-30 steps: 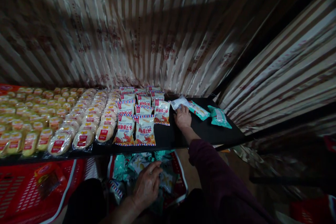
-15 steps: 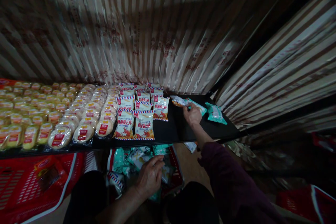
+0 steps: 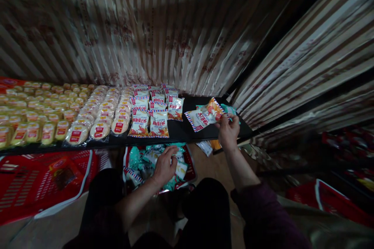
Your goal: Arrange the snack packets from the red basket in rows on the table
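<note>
My right hand (image 3: 228, 131) is closed on a white, red and orange snack packet (image 3: 204, 114), lifted over the right end of the black shelf (image 3: 187, 130). A teal packet (image 3: 229, 109) lies on the shelf just behind that hand. My left hand (image 3: 164, 165) reaches down into a red basket (image 3: 191, 167) of teal and white packets on the floor; its fingers curl over the packets, and whether it grips one is hidden. Rows of matching white-and-red snack packets (image 3: 149, 122) lie on the shelf left of the lifted one.
Several rows of round cakes in clear wrappers (image 3: 76, 134) cover the left of the shelf. A red basket (image 3: 43, 186) sits on the floor at lower left, another (image 3: 330, 202) at lower right. A small packet (image 3: 204, 148) lies below the shelf edge. Striped curtains hang behind and to the right.
My right hand has picked up a white-and-red packet from the right end of the shelf and raised it. My left hand stays in the floor basket. The view has tilted down.
</note>
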`<state>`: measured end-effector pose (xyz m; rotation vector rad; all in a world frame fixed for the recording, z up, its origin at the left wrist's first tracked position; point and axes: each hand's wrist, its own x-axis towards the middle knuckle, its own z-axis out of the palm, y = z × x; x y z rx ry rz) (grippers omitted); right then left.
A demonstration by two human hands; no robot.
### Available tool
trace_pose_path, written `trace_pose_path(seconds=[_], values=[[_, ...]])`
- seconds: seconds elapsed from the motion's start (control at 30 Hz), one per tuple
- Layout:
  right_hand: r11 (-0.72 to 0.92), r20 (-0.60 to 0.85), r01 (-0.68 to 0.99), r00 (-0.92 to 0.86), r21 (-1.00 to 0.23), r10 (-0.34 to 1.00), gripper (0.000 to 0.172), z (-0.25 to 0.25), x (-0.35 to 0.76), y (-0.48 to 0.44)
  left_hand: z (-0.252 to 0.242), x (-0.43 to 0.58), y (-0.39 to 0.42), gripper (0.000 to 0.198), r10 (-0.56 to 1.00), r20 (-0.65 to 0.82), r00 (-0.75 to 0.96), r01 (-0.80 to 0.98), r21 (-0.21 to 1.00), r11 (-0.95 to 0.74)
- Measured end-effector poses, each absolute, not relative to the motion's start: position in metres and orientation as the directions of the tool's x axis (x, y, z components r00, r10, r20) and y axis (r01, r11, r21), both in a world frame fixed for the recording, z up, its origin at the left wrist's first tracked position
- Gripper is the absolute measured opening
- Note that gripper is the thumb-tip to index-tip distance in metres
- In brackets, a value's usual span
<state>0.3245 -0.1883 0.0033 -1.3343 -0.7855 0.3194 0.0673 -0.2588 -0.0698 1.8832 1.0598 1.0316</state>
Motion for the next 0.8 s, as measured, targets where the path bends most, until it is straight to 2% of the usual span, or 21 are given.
trace_pose_path(seconds=[0.1, 0.27, 0.47, 0.57, 0.7, 0.8], values=[[0.199, 0.158, 0.027, 0.715, -0.98, 0.681, 0.039, -0.002, 0.308, -0.201, -0.065, 0.064, -0.254, 0.031, 0.966, 0.143, 0.214, 0.278, 0.939, -0.201], [0.008, -0.076, -0.131, 0.619, -0.991, 0.782, 0.041, -0.024, 0.283, -0.221, -0.064, 0.059, -0.249, 0.043, 0.986, -0.061, 0.156, 0.067, 0.996, 0.051], [-0.029, -0.202, -0.291, 0.587, -0.956, 0.784, 0.042, -0.048, 0.247, -0.238, -0.07, 0.061, -0.252, 0.06, 0.929, -0.355, 0.105, -0.212, 0.905, 0.37], [-0.029, -0.268, -0.389, 0.579, -0.921, 0.77, 0.038, -0.063, 0.226, -0.254, -0.079, 0.061, -0.26, 0.051, 0.907, -0.412, 0.091, -0.292, 0.859, 0.42], [-0.054, -0.378, -0.492, 0.59, -0.869, 0.714, 0.033, -0.086, 0.206, -0.283, -0.093, 0.057, -0.27, 0.029, 0.917, -0.392, 0.072, -0.216, 0.892, 0.398], [-0.084, -0.419, -0.517, 0.576, -0.852, 0.702, 0.029, -0.098, 0.202, -0.302, -0.101, 0.051, -0.272, 0.022, 0.945, -0.322, 0.064, -0.148, 0.933, 0.328]])
